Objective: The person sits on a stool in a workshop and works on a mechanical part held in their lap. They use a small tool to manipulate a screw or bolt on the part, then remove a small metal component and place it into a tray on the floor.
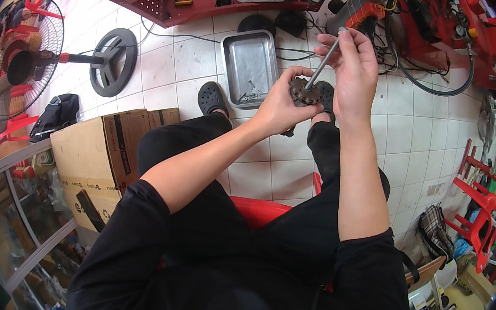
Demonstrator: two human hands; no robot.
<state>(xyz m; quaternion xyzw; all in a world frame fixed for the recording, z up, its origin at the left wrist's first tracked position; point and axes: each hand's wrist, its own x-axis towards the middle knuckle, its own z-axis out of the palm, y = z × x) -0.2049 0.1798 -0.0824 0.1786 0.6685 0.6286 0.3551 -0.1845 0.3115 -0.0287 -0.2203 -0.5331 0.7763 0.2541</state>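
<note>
In front of me my left hand (282,105) is wrapped round a dark, toothed metal part (305,92), round like a gear or sprocket, with more of it showing below the palm. A thin grey metal rod (324,63) slants up from the middle of that part. My right hand (356,66) pinches the rod's upper end between thumb and fingers; what kind of tool it is, I cannot make out. Below and to the left of the part, a metal tray (229,61) lies on the floor with several small dark pieces in it.
A red workbench (160,16) runs along the far side, with a second metal tray (272,0) on it. Cables and a black hose (451,92) are at the far right. A standing fan (22,65) and cardboard boxes (94,137) are on the left, a red chair (476,215) on the right.
</note>
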